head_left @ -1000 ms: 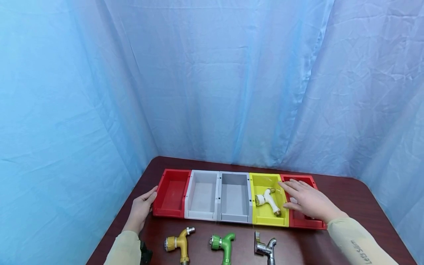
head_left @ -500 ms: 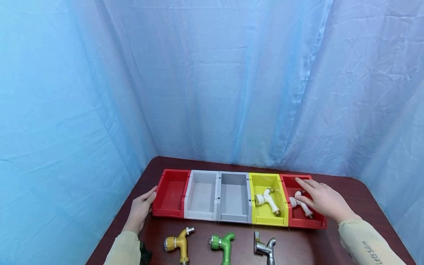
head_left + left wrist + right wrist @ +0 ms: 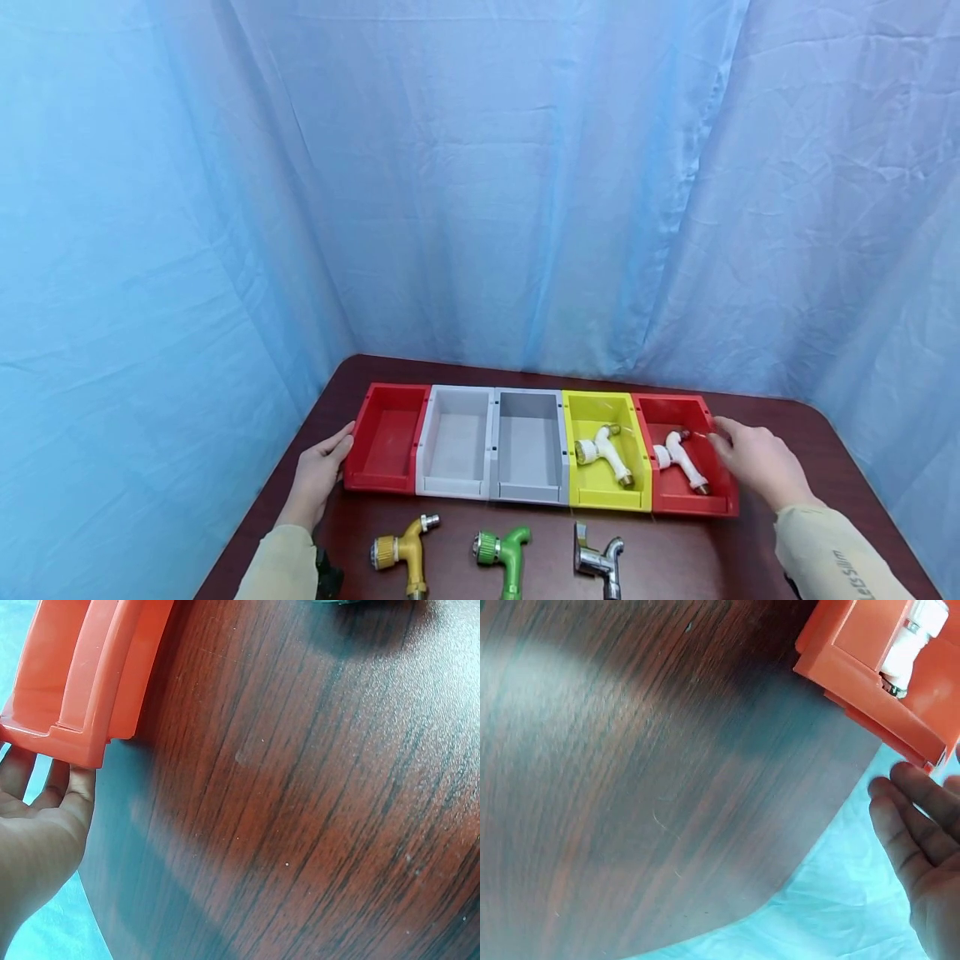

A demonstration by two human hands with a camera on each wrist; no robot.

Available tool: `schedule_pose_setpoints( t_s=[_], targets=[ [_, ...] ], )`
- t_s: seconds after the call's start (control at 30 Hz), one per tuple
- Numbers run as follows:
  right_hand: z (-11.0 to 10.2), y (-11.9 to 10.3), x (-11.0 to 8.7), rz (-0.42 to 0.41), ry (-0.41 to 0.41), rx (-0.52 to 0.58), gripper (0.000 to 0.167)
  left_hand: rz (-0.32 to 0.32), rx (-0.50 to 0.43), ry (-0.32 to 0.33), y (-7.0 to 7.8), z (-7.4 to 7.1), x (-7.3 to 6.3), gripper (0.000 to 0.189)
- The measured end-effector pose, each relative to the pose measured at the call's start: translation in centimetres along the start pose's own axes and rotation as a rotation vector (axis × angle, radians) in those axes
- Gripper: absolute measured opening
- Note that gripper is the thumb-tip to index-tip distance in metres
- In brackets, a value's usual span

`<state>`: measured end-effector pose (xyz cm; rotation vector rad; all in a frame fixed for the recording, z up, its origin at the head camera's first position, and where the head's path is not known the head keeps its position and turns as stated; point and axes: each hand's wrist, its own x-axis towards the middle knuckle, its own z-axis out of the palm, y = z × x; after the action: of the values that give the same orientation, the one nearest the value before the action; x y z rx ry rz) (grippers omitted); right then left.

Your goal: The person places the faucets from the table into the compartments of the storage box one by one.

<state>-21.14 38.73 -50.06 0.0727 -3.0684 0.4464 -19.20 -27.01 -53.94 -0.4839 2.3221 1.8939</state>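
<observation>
Five-bin row (image 3: 528,497) sits toward the far edge of the dark wood table (image 3: 765,425), bins side by side. Order, person's L to R: L red bin (image 3: 381,483), white bin (image 3: 453,488), grey bin (image 3: 528,479), yellow bin (image 3: 611,500), R red bin (image 3: 693,506).

L hand (image 3: 313,477) is at the outer wall of L red bin; fingers reach up to the wall & touch it, palm away from it. L wrist cam hides some fingertips behind the wall.

R hand (image 3: 765,462) is at the outer side of R red bin, fingers extended, thumb apart from them; can't tell if the tips touch the wall.

First white tap (image 3: 611,457) lies in yellow bin, second white tap (image 3: 681,457) in R red bin. On the table in front of the row, L to R: yellow tap (image 3: 412,552), green tap (image 3: 513,557), chrome tap (image 3: 602,564), spaced apart. Blue curtain (image 3: 450,208) hangs behind.
</observation>
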Motion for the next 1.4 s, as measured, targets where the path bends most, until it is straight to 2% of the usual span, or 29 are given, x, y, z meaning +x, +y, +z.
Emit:
schedule_pose_setpoints(
  t_s=[0.1,0.33,0.5,0.77,1.07,1.27,1.4],
  targets=[
    [-0.1,0.6,0.0,0.060,-0.050,0.107,0.051,0.001,0.000,-0.001,0.0,0.0,0.0,0.057],
    [-0.3,2.0,-0.1,0.219,-0.170,0.430,0.059,-0.006,-0.011,-0.003,0.1,0.0,0.1,0.056],
    [-0.6,2.5,-0.2,0.314,-0.253,0.581,0.063,-0.014,-0.011,-0.006,0.1,-0.1,0.2,0.056],
    [-0.6,2.6,-0.3,0.418,-0.292,0.768,0.052,-0.014,-0.019,-0.029,0.2,-0.3,0.1,0.056],
    [-0.6,2.7,-0.3,0.500,-0.306,0.879,0.050,-0.031,-0.038,-0.052,0.5,-0.5,0.1,0.057],
    [-0.5,3.1,-0.4,0.510,-0.318,0.956,0.041,-0.040,-0.049,-0.058,0.5,-0.5,0.0,0.058],
    [-0.4,3.1,-0.3,0.512,-0.321,0.968,0.042,-0.033,-0.041,-0.050,0.7,-0.6,-0.1,0.058]
  ],
)
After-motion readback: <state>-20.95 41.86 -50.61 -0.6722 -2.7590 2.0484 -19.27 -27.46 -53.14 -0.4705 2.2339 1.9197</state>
